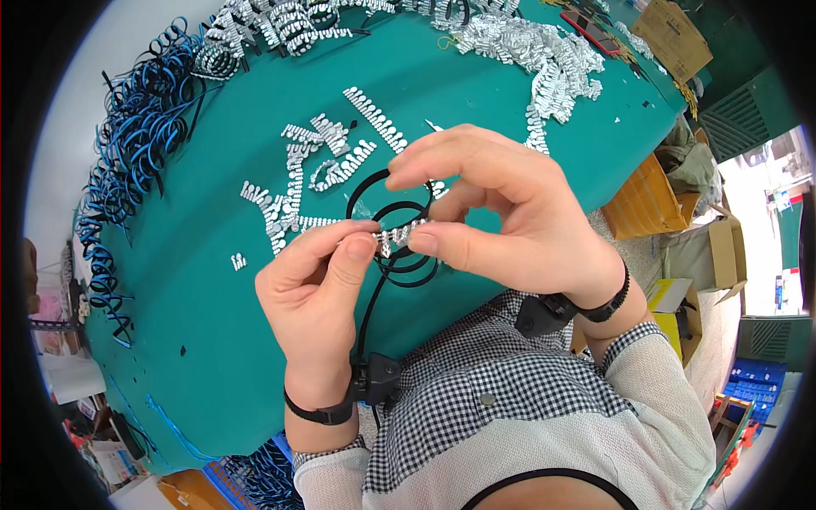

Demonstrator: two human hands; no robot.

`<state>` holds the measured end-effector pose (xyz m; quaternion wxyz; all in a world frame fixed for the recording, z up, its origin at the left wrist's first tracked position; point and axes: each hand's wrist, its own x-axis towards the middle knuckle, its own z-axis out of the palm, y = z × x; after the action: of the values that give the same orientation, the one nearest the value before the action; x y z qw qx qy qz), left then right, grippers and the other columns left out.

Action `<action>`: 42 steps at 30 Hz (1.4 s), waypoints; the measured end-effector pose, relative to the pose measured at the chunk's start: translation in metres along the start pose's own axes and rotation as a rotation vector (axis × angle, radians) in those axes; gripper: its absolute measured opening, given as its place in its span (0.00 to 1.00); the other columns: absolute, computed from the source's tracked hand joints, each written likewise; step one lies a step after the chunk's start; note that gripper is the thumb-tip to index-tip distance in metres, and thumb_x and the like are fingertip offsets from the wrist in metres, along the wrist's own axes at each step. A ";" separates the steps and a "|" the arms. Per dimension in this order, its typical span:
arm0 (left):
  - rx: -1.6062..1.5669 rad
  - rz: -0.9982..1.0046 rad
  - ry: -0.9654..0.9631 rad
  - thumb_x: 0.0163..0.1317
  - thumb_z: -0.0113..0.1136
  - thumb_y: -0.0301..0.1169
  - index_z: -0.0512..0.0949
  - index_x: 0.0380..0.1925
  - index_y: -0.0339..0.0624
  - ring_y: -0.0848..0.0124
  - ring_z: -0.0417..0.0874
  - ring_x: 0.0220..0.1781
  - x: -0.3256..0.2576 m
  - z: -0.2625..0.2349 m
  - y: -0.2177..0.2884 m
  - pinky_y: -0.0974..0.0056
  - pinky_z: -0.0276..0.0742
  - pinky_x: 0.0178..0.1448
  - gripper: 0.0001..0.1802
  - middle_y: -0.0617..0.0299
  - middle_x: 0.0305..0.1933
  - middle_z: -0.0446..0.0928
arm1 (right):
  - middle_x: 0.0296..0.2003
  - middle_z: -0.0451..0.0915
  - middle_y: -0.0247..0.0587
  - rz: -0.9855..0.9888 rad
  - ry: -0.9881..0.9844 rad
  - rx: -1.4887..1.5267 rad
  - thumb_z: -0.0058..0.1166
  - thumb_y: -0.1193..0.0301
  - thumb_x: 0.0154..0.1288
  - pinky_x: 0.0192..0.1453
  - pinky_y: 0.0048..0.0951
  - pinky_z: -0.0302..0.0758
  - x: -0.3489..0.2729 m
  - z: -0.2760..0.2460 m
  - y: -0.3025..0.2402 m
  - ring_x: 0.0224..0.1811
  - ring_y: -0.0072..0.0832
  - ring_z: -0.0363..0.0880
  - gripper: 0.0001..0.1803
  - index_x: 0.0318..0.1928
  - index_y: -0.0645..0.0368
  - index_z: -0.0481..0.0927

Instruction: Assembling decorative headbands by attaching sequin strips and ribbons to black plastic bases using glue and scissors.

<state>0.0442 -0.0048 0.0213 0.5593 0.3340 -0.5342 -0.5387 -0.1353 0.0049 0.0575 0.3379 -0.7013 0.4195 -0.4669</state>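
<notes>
While both hands meet above the green table point(212, 280), I watch the left hand point(319, 289) and the right hand point(501, 212) work the same small piece. The left hand's thumb and forefinger are pinched on one end of a short strip of silver clips point(398, 235), and the right hand's thumb and forefinger are closed on the other end. The strip lies across a black cable coil point(399, 246) of about 2 or 3 loops, held in the air between the fingertips, just above the table edge and close to the person's chest. The cable's tail runs down past the left wrist.

To do this step well, I judge the loops should be kept stacked flat and even, so none springs loose while the silver piece is worked round them. Both pinches ought to stay close to the coil, with the pressure steady on both ends.

More loose silver clip strips point(340, 161) lie scattered on the table beyond the hands, a bigger heap of clips point(544, 51) sits near the far edge, and bundles of blue and black cable point(140, 127) are piled along the left rim. Cardboard boxes point(671, 34) stand to the right.
</notes>
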 end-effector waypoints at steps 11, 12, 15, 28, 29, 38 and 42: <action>-0.087 0.046 0.163 0.59 0.55 0.27 0.75 0.31 0.33 0.78 0.71 0.21 0.000 -0.003 0.003 0.76 0.66 0.25 0.07 0.59 0.26 0.76 | 0.40 0.74 0.37 0.275 -0.144 0.144 0.61 0.61 0.52 0.38 0.23 0.69 -0.013 -0.008 0.021 0.35 0.21 0.70 0.23 0.44 0.64 0.74; -0.063 0.041 0.169 0.61 0.54 0.30 0.74 0.31 0.35 0.79 0.69 0.21 0.000 -0.002 0.003 0.77 0.63 0.25 0.08 0.59 0.26 0.76 | 0.40 0.74 0.37 0.275 -0.140 0.151 0.61 0.61 0.52 0.38 0.23 0.69 -0.013 -0.005 0.026 0.35 0.21 0.70 0.23 0.44 0.64 0.74; -0.062 0.028 0.147 0.62 0.53 0.32 0.73 0.30 0.36 0.80 0.67 0.21 0.000 -0.002 0.004 0.77 0.60 0.26 0.09 0.58 0.27 0.76 | 0.41 0.74 0.37 0.094 -0.069 0.045 0.62 0.59 0.51 0.42 0.27 0.68 -0.013 0.002 0.039 0.39 0.25 0.70 0.26 0.46 0.63 0.73; -0.258 -0.082 0.021 0.61 0.54 0.31 0.72 0.30 0.37 0.80 0.70 0.21 -0.004 -0.010 0.006 0.77 0.67 0.26 0.08 0.50 0.34 0.79 | 0.43 0.72 0.39 0.223 -0.253 0.469 0.49 0.62 0.63 0.52 0.26 0.63 -0.012 -0.011 0.055 0.48 0.25 0.67 0.16 0.41 0.62 0.79; -0.260 -0.083 0.017 0.61 0.54 0.31 0.72 0.30 0.37 0.80 0.70 0.21 -0.004 -0.009 0.006 0.77 0.67 0.26 0.08 0.50 0.34 0.79 | 0.46 0.71 0.40 0.245 -0.245 0.471 0.54 0.66 0.59 0.54 0.27 0.61 -0.013 -0.011 0.049 0.48 0.26 0.66 0.11 0.38 0.60 0.80; -0.078 -0.072 -0.008 0.62 0.51 0.30 0.74 0.30 0.36 0.81 0.64 0.19 -0.001 -0.009 0.001 0.78 0.58 0.23 0.08 0.66 0.23 0.71 | 0.44 0.73 0.42 -0.144 0.128 -0.148 0.56 0.76 0.46 0.47 0.28 0.70 -0.028 -0.015 0.024 0.40 0.29 0.73 0.07 0.31 0.59 0.78; 0.168 0.049 0.014 0.61 0.52 0.31 0.74 0.27 0.37 0.73 0.73 0.32 -0.002 -0.002 -0.001 0.70 0.65 0.40 0.08 0.57 0.30 0.77 | 0.32 0.76 0.37 -0.027 -0.064 -0.096 0.56 0.75 0.47 0.41 0.23 0.70 -0.037 -0.022 0.010 0.35 0.25 0.74 0.08 0.30 0.62 0.74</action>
<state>0.0458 -0.0031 0.0197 0.5459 0.3705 -0.5817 -0.4758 -0.1668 0.0319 0.0424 0.3107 -0.7370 0.4207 -0.4282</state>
